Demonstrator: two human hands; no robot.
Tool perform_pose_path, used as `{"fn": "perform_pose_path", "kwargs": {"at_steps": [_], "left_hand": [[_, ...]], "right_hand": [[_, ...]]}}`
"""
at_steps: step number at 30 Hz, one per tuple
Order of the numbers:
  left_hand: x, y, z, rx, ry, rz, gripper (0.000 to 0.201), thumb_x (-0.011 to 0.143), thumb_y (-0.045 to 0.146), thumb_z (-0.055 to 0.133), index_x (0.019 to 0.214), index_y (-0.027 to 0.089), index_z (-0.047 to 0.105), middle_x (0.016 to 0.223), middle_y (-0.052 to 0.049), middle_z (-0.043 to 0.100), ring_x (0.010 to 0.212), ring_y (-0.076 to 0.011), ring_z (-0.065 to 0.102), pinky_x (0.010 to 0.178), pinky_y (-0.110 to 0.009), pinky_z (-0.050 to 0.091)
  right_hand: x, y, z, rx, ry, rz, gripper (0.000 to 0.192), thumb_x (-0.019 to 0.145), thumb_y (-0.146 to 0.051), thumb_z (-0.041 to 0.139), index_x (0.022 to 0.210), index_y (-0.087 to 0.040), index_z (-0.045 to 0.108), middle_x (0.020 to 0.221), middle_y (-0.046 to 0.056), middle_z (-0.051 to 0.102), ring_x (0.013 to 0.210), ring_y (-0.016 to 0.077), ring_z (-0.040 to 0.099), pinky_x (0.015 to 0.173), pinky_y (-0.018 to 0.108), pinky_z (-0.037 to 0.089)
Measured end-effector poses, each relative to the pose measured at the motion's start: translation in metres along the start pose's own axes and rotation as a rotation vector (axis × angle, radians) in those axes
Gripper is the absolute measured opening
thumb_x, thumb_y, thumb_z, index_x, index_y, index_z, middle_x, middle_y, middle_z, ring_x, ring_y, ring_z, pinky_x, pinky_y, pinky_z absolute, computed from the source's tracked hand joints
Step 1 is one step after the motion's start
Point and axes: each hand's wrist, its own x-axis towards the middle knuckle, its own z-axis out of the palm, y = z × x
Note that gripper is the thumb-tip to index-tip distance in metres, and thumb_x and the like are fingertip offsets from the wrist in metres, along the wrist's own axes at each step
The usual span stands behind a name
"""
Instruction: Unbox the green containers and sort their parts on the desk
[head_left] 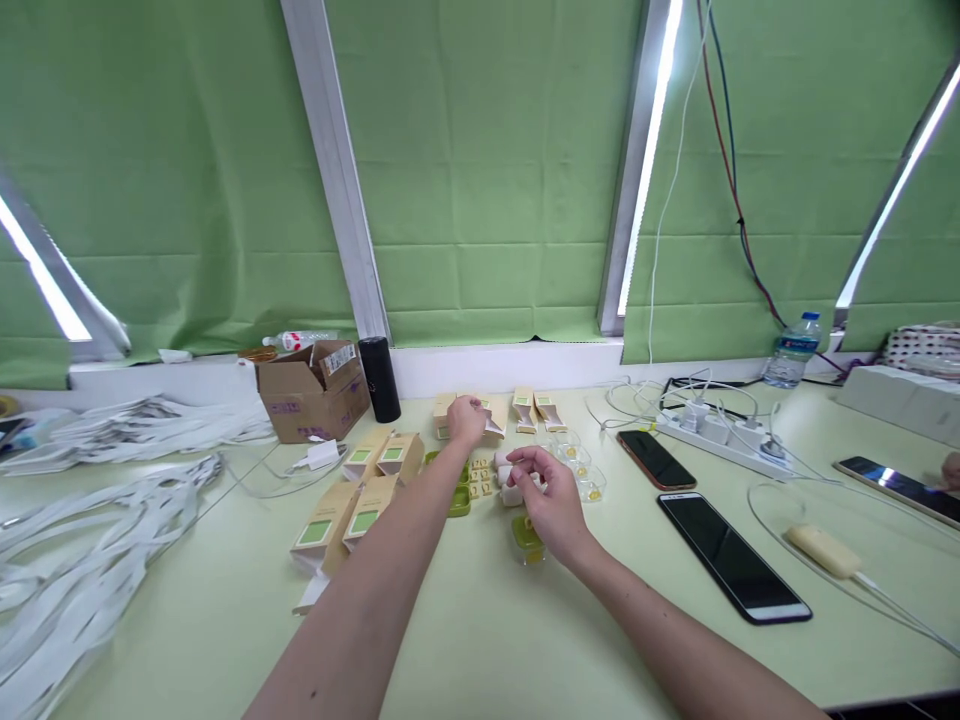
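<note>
The left hand (466, 418) is stretched toward the far edge of the counter (480, 640), its grip closed over the top of a small tan carton (491, 412) that stands in a short row there. Two more open cartons (536, 410) of the same kind stand just beside it, toward the right. The right hand (551, 500) hovers nearer the middle of the counter, its fingers (525, 462) curled narrowly around a small white piece (512, 492); how firmly it is held cannot be told. Just below that hand sits a little green-filled clear tub (527, 543), and beside the fingers lie several clear shallow trays (581, 465) with yellow bits in them. Between the two forearms lies a green tray with small tan squares (471, 485).

Toward the left, four closed tan boxes with green labels (360, 495) lie in a loose group. Behind them, near the far edge, a brown cardboard box (311, 395) stands open next to a black cylinder (379, 378). A heap of white straps (82, 540) covers the counter's left side. To the right lie two dark phones (731, 555), a white power strip (724, 432) with plugs and cables, and a water bottle (793, 350) at the far right edge.
</note>
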Motion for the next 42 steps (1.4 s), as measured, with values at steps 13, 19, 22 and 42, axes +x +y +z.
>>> {"fn": "perform_pose_path", "kwargs": {"at_steps": [13, 19, 22, 42], "left_hand": [[0.008, 0.003, 0.035, 0.063, -0.132, 0.029, 0.039, 0.099, 0.038, 0.067, 0.132, 0.018, 0.062, 0.133, -0.012, 0.064, 0.114, -0.0254, 0.067, 0.095, -0.046, 0.059], [0.013, 0.005, 0.046, 0.059, -0.232, 0.072, 0.039, 0.099, 0.038, 0.067, 0.133, 0.018, 0.062, 0.133, -0.011, 0.064, 0.114, -0.0255, 0.067, 0.095, -0.047, 0.059], [0.013, 0.003, 0.049, 0.051, -0.258, 0.092, 0.039, 0.099, 0.038, 0.067, 0.133, 0.018, 0.062, 0.133, -0.011, 0.064, 0.114, -0.0256, 0.067, 0.095, -0.046, 0.059], [-0.086, 0.019, -0.077, 0.001, -0.312, 0.443, 0.030, 0.094, 0.025, 0.058, 0.121, 0.027, 0.070, 0.110, -0.005, 0.078, 0.121, -0.0270, 0.064, 0.106, -0.040, 0.048]], "right_hand": [[-0.004, -0.006, 0.003, 0.022, -0.013, 0.004, 0.017, 0.091, -0.032, 0.059, 0.100, -0.025, 0.071, 0.078, 0.002, 0.068, 0.077, 0.0222, 0.066, 0.071, 0.033, 0.050], [-0.002, -0.006, 0.003, 0.018, -0.036, 0.000, 0.016, 0.090, -0.030, 0.059, 0.101, -0.025, 0.070, 0.078, 0.002, 0.069, 0.079, 0.0232, 0.067, 0.077, 0.036, 0.052], [-0.002, -0.006, 0.003, 0.002, -0.038, -0.015, 0.017, 0.090, -0.029, 0.059, 0.101, -0.025, 0.070, 0.077, 0.001, 0.070, 0.078, 0.0230, 0.066, 0.077, 0.036, 0.052], [0.032, 0.005, -0.028, 0.067, 0.234, -0.019, 0.025, 0.088, -0.040, 0.062, 0.102, -0.020, 0.068, 0.076, 0.002, 0.068, 0.073, 0.0200, 0.062, 0.069, 0.032, 0.046]]}}
